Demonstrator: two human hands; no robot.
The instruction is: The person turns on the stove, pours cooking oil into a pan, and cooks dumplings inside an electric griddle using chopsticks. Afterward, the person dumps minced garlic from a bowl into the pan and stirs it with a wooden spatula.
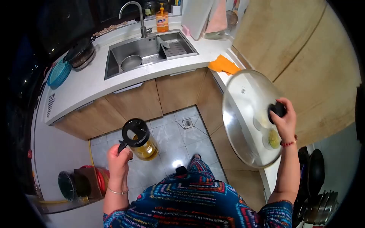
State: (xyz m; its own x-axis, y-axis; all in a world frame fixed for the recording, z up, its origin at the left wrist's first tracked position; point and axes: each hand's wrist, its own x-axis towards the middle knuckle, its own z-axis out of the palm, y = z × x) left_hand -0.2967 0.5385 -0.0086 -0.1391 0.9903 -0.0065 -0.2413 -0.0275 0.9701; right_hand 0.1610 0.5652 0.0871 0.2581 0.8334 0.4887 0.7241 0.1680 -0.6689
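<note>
My left hand (119, 156) is wrapped round the black handle of an oil jug (145, 147), a clear vessel with a black lid and yellow liquid inside. The jug hangs over the tiled floor, a little tilted. On the other side, my right hand (286, 121) grips the black knob of a large glass pot lid (243, 114) with a metal rim. The lid is held on edge in front of the right-hand counter. Through its glass shows a small bowl with something yellow-green (273, 139) on the counter.
A steel sink (114, 59) with a round pan (131, 62) in it is set in the white counter (91, 89). An orange cloth (224, 65) lies at the corner. Orange soap bottle (162, 21), dark pot (80, 53) and blue basket (59, 74) stand along the back.
</note>
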